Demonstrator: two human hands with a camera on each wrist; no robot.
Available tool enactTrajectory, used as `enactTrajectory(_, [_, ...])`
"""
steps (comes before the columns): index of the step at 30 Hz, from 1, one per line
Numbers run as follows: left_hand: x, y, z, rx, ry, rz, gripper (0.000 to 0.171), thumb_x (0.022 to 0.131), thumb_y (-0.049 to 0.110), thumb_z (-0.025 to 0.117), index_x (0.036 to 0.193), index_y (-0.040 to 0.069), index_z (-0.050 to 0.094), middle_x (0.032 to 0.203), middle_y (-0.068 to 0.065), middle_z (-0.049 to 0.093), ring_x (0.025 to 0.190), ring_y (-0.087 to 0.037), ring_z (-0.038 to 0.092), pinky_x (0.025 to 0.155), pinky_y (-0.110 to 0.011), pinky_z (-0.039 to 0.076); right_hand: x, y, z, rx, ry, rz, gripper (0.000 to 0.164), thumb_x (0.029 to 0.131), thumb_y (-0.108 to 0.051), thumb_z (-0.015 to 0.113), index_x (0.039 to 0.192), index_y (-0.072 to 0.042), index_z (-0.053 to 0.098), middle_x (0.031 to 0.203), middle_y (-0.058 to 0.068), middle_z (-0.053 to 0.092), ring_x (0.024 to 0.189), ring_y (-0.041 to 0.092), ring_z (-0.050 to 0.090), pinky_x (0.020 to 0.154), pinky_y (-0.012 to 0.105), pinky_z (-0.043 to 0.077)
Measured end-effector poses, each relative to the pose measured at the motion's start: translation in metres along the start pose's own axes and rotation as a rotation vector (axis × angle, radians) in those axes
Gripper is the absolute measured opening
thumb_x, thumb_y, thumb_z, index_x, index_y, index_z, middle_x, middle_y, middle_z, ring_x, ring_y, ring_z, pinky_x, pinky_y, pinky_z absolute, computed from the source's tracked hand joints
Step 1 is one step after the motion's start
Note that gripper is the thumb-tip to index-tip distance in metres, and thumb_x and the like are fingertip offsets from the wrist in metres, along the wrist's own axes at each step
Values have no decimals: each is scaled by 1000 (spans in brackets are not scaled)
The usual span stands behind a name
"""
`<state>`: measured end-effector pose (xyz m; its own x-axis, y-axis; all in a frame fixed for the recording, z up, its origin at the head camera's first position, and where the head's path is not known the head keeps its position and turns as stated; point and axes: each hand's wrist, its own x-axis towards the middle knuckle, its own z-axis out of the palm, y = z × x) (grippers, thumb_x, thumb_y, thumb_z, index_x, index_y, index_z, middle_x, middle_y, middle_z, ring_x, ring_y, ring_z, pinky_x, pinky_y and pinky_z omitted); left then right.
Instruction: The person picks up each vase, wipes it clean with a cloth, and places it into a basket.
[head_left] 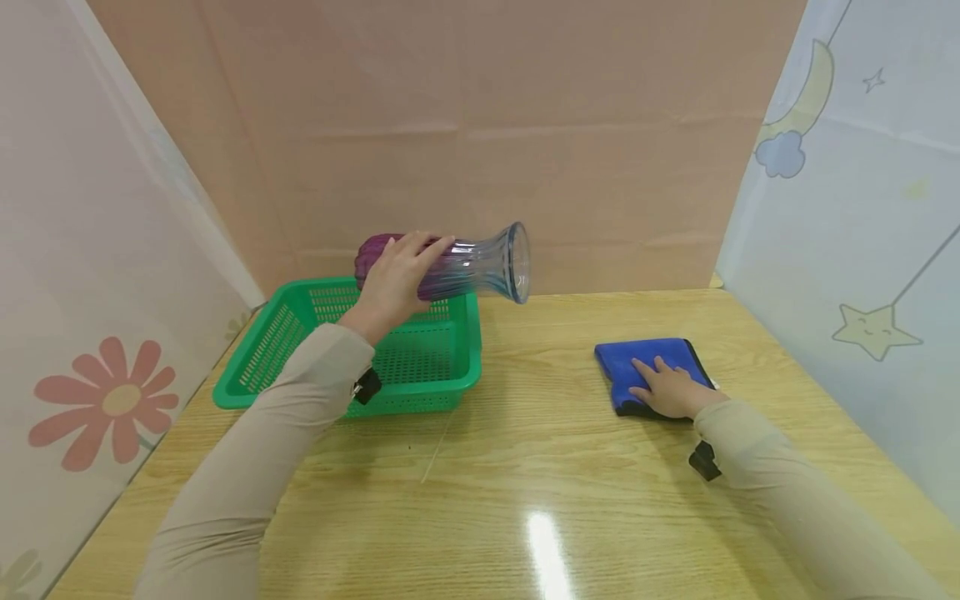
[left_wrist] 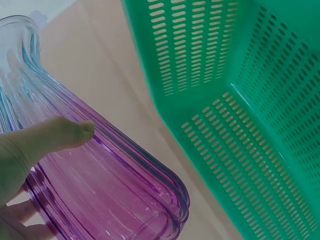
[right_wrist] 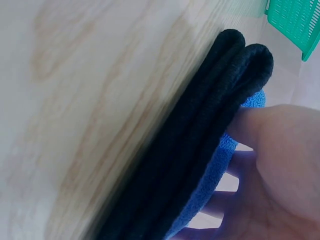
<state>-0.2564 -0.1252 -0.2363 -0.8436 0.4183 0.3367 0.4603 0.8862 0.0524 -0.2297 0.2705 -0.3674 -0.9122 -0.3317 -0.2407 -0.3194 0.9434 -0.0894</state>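
A ribbed glass vase (head_left: 480,265), purple at its base and clear to bluish at its flared mouth, lies sideways in the air above a green basket (head_left: 468,385). My left hand (head_left: 397,279) grips it round the purple body, its mouth facing right. In the left wrist view the thumb (left_wrist: 65,134) lies along the ribbed glass (left_wrist: 115,185). On the right of the table, a folded blue cloth (head_left: 637,354) with black edging lies flat. My right hand (head_left: 667,390) rests on top of it with spread fingers. Its stacked black edges (right_wrist: 195,130) show in the right wrist view.
The perforated basket stands at the back left of the wooden table (head_left: 525,450). A thin pale strand (head_left: 437,450) lies in front of it. Behind the table rises a plain peach backdrop (head_left: 600,167), with printed panels on both sides.
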Motion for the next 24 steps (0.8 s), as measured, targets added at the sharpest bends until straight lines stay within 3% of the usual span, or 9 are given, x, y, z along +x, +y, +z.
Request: enactTrajectory(24, [-8,-37,15,66,66,-2,92,64,4,84,142,17,36,139,-17,42,134,-37,36,113,-57,24,-1,0,1,-2,12,1,59,97,-28,45,138,12,31,133,48,31,124,60,31,99,68,30])
